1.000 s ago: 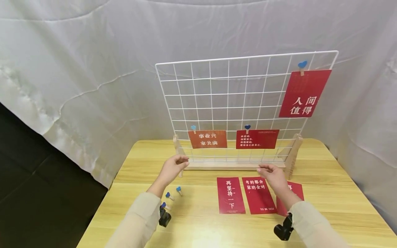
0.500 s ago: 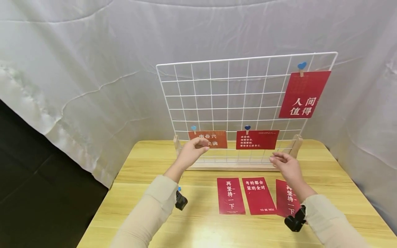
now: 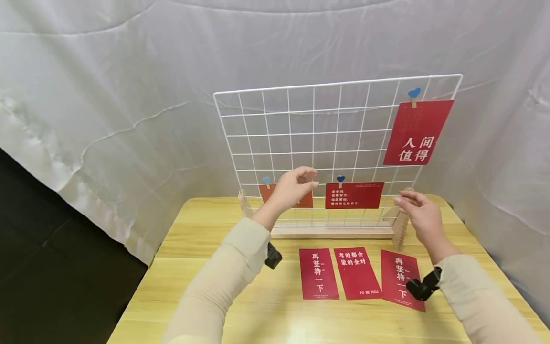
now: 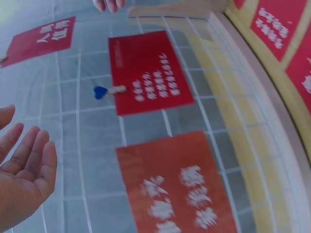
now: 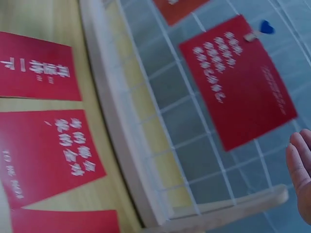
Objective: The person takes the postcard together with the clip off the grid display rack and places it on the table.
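In the head view my left hand (image 3: 293, 190) hovers before the white wire grid (image 3: 331, 122), covering part of an orange card (image 3: 267, 192). Its fingers are loosely bent with nothing between them; the left wrist view shows the bare palm. My right hand (image 3: 423, 217) is by the grid's lower right, fingers relaxed and holding nothing. Between the hands a red card (image 3: 354, 196) hangs from a clothespin with a dark blue heart (image 3: 341, 178). A larger red card (image 3: 418, 131) hangs at the upper right under a clothespin with a light blue heart (image 3: 414, 92).
Three red cards lie on the wooden table (image 3: 202, 286): a left card (image 3: 319, 274), a middle card (image 3: 357, 273) and a right card (image 3: 399, 277). A wooden base (image 3: 331, 233) holds up the grid. Pale cloth (image 3: 129, 71) hangs behind and at the sides.
My left hand has risen and moved right, from beside the base to in front of the orange card. The right hand has moved up and right, uncovering the right table card.
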Demonstrator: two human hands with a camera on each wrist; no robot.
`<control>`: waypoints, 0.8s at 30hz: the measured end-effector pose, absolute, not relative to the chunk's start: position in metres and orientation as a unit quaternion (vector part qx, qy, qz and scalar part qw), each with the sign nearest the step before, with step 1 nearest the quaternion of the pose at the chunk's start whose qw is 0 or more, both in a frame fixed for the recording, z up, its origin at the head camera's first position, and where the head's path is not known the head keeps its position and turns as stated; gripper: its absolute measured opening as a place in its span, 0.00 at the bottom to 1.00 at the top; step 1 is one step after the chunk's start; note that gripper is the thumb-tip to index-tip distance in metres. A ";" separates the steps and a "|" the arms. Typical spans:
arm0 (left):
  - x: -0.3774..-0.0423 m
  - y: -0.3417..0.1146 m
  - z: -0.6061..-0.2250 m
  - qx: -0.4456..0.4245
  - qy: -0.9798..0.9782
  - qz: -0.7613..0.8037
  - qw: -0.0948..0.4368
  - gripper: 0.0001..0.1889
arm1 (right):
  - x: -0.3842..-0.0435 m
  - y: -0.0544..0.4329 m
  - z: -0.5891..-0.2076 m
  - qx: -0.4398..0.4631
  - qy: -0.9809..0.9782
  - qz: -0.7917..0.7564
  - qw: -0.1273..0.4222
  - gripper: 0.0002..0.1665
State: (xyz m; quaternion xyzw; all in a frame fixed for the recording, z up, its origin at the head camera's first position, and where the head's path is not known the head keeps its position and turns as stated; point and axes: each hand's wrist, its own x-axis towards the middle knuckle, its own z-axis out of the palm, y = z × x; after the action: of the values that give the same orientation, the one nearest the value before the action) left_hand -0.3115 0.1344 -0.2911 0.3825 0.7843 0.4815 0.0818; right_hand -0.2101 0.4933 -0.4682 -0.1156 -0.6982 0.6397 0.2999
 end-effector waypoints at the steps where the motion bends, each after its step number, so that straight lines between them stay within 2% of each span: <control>1: -0.312 0.139 -0.289 0.384 0.784 0.481 0.079 0.16 | -0.206 0.489 -0.455 -0.124 -0.705 0.632 0.297 0.21; 3: -0.312 0.147 -0.284 0.388 0.780 0.485 0.078 0.16 | -0.196 0.479 -0.427 -0.137 -0.701 0.635 0.294 0.23; 4: -0.312 0.151 -0.281 0.389 0.778 0.486 0.079 0.16 | -0.198 0.490 -0.431 -0.110 -0.685 0.653 0.305 0.21; 5: -0.312 0.155 -0.279 0.390 0.779 0.485 0.079 0.16 | -0.202 0.503 -0.436 -0.108 -0.680 0.658 0.304 0.23; 7: -0.311 0.161 -0.273 0.394 0.779 0.482 0.079 0.17 | -0.192 0.493 -0.411 -0.089 -0.667 0.672 0.311 0.21; 10: -0.310 0.170 -0.264 0.400 0.780 0.475 0.078 0.17 | -0.201 0.523 -0.420 -0.051 -0.631 0.705 0.318 0.20; 12: -0.309 0.177 -0.258 0.404 0.780 0.472 0.075 0.18 | -0.202 0.529 -0.415 -0.056 -0.632 0.699 0.329 0.19; 16: -0.307 0.190 -0.248 0.413 0.778 0.467 0.074 0.19 | -0.191 0.503 -0.382 -0.090 -0.646 0.672 0.352 0.18; 21: -0.304 0.205 -0.234 0.430 0.771 0.464 0.069 0.20 | -0.167 0.449 -0.325 -0.191 -0.715 0.570 0.357 0.17; 24: -0.303 0.217 -0.225 0.439 0.770 0.459 0.056 0.21 | -0.163 0.439 -0.310 -0.236 -0.738 0.521 0.359 0.13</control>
State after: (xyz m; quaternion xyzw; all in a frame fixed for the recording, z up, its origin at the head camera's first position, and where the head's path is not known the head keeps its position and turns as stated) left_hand -0.3035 0.2168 -0.2248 0.4393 0.7699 0.4595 0.0559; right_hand -0.1632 0.4395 -0.3098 -0.2358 -0.7377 0.5207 0.3592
